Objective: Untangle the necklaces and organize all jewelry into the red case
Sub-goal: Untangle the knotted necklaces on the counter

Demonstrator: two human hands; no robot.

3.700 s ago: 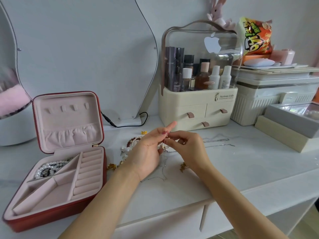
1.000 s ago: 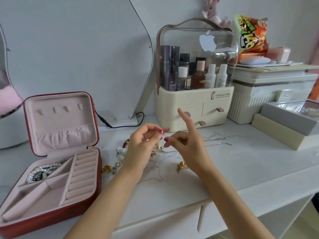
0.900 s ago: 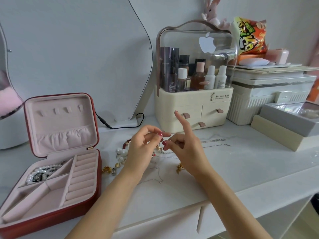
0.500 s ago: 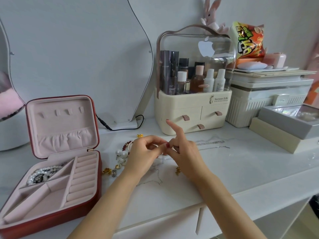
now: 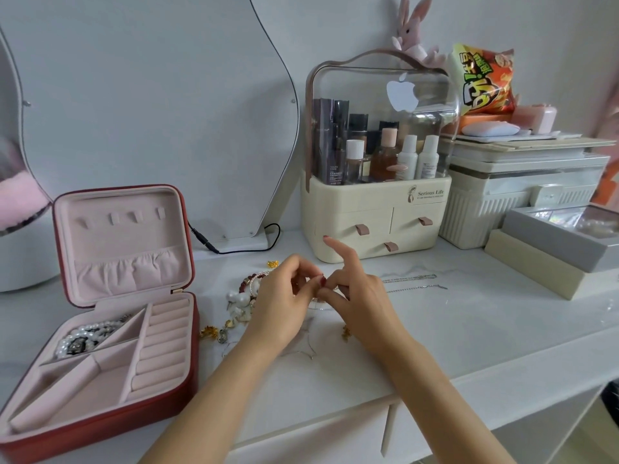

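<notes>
Both hands, left hand [image 5: 284,298] and right hand [image 5: 360,301], pinch a thin silver chain necklace [image 5: 310,343] between their touching fingertips. Chain dangles just below. Open red jewelry case [image 5: 100,420] sits well left.

**A dressing table in a home bedroom**

A white vanity tabletop [image 5: 469,329] stands against a pale wall, with a curvy frameless mirror [image 5: 150,105] propped at the back and a black power cord [image 5: 241,247] plugged into its base. A cream cosmetics organiser with a clear domed lid [image 5: 378,195] holds bottles and tubes of skincare. A pink plush rabbit [image 5: 410,38] sits on top of it, beside an orange snack bag [image 5: 482,82]. An open red jewellery case with pink lining [image 5: 110,323] lies at the left.
</notes>
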